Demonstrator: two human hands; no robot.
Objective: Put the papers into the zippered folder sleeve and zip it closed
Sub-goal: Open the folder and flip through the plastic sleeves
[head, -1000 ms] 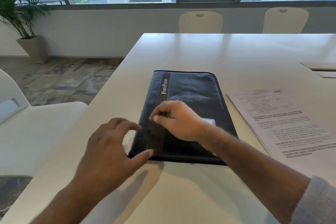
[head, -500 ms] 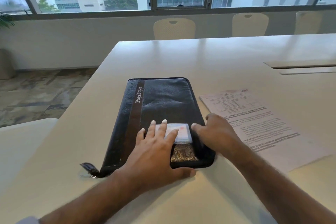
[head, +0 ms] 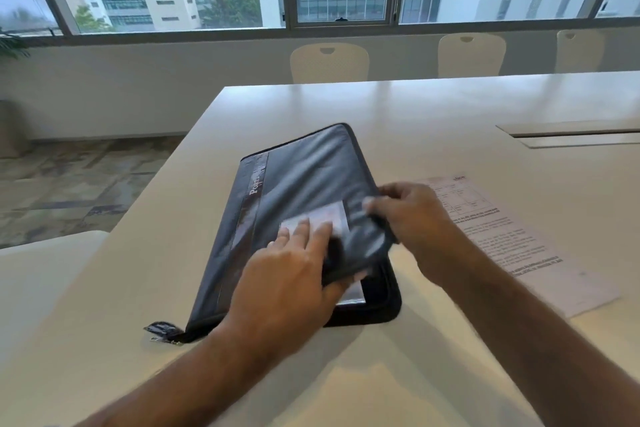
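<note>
A dark zippered folder lies on the white table in front of me. Its top cover is raised along the right edge, and the base shows underneath at the near right corner. My right hand grips that raised right edge. My left hand holds the cover's near edge, fingers on top by a clear card pocket, thumb underneath. The zipper pull sticks out at the near left corner. The printed papers lie flat on the table just right of the folder, partly behind my right forearm.
A recessed cable hatch sits in the table at the right. White chairs line the far side under the windows. Another white chair stands at my left, beside the table's left edge.
Both hands went from resting on the shut folder to gripping its cover, which now lifts along the right side. The zipper stands undone around the near end. The view shifted slightly.
</note>
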